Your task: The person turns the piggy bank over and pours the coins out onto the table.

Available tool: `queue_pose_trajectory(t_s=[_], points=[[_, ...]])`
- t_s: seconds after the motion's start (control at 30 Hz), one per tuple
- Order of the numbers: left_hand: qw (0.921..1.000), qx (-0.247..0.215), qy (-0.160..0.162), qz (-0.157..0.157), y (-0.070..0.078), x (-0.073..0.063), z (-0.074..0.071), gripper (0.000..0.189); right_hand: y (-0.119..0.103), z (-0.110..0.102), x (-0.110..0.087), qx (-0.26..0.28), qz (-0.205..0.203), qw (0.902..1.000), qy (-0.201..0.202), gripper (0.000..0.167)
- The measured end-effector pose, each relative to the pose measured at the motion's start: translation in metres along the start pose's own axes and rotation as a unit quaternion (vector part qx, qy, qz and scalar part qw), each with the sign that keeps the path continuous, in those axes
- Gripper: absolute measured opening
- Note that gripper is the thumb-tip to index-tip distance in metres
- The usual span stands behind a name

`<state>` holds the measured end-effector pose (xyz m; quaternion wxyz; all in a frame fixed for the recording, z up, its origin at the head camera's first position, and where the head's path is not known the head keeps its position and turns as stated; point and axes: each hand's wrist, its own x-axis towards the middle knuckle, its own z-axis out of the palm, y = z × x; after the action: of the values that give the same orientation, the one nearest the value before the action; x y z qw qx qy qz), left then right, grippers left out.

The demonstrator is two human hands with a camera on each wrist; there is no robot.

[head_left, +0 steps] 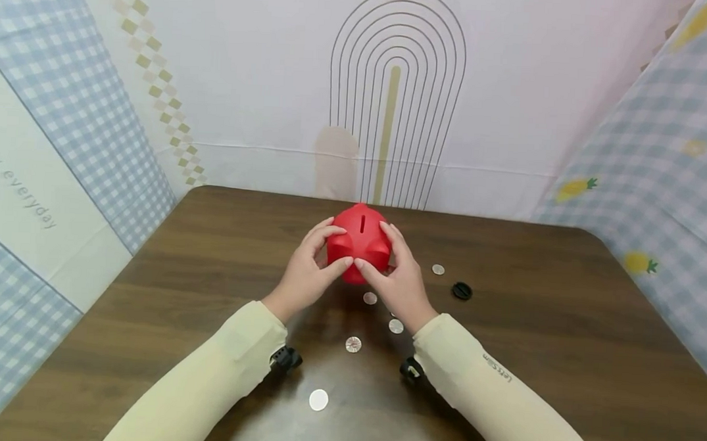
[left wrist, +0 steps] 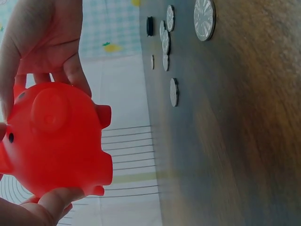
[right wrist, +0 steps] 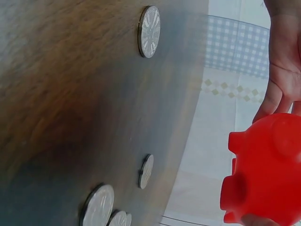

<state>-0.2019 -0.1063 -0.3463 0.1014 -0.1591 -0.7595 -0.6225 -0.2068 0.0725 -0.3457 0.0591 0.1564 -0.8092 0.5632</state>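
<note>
Between both hands is a red piggy bank [head_left: 359,247], its coin slot on top, face with dark eyes and snout towards me. My left hand [head_left: 305,268] grips its left side, fingers curved round the body. From the other side my right hand [head_left: 403,282] grips it the same way, and the two thumbs nearly meet at the front. Stubby feet [left wrist: 104,167] show below the belly in the left wrist view, with a gap between them and the wooden table [left wrist: 225,141]. Coins lie below and nearer me: one [head_left: 370,298] just under the bank, another [head_left: 353,344] in front.
A round black cap [head_left: 461,291] lies right of the bank, with a coin [head_left: 438,269] behind it. More coins lie near my right wrist [head_left: 395,325], and a bright coin [head_left: 318,400] is closest to me. A patterned cloth [head_left: 265,78] hangs behind the table.
</note>
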Motion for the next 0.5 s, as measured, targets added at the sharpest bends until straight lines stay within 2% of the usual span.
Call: queue_pose_trajectory(t_s=[0.23, 0.5], points=[[0.9993, 0.021, 0.030, -0.008, -0.006, 0.005, -0.001, 0.038, 0.005, 0.007, 0.008, 0.001, -0.002, 1.0000, 0.007, 0.072], [0.9985, 0.016, 0.049, -0.016, -0.013, 0.008, -0.005, 0.037, 0.009, 0.016, 0.018, 0.005, -0.003, 1.0000, 0.002, 0.069]])
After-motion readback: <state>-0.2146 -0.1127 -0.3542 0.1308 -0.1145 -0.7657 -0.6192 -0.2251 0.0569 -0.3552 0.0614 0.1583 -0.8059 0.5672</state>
